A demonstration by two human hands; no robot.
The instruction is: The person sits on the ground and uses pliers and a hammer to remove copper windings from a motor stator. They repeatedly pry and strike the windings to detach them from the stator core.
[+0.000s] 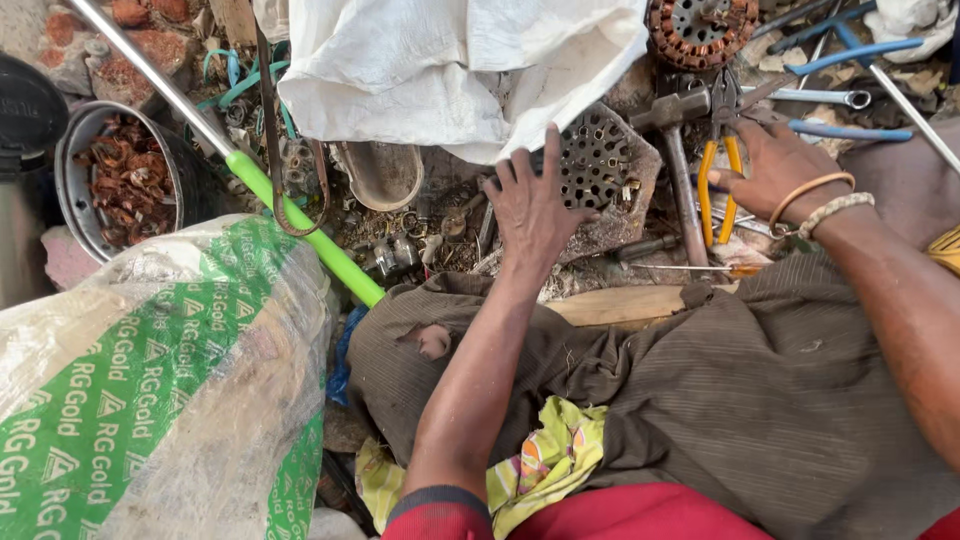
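1. Head view, setting: cluttered scrap ground strewn with rusty metal bits; a brown ribbed cloth point(760, 400) lies over the person's lap, apparently as a work apron.
2. Left hand point(535, 205) is spread wide, palm down, fingertips on a grey perforated metal casing point(600, 160) propped on a flat stone, seemingly steadying it. It grips nothing.
3. Right hand point(775, 165), with bangles at the wrist, rests by the yellow-handled pliers point(722, 170), thumb near the handles; whether it grips them, I cannot tell.
4. A steel hammer point(680, 170) lies just beside the pliers, within reach.
5. Periphery: a copper-wound motor stator point(700, 30) sits above; a round metal bowl of copper scraps point(125, 180) stands at left, keeping salvage apart; a green-printed woven sack point(150, 390) and a white sack point(450, 70) lie near.
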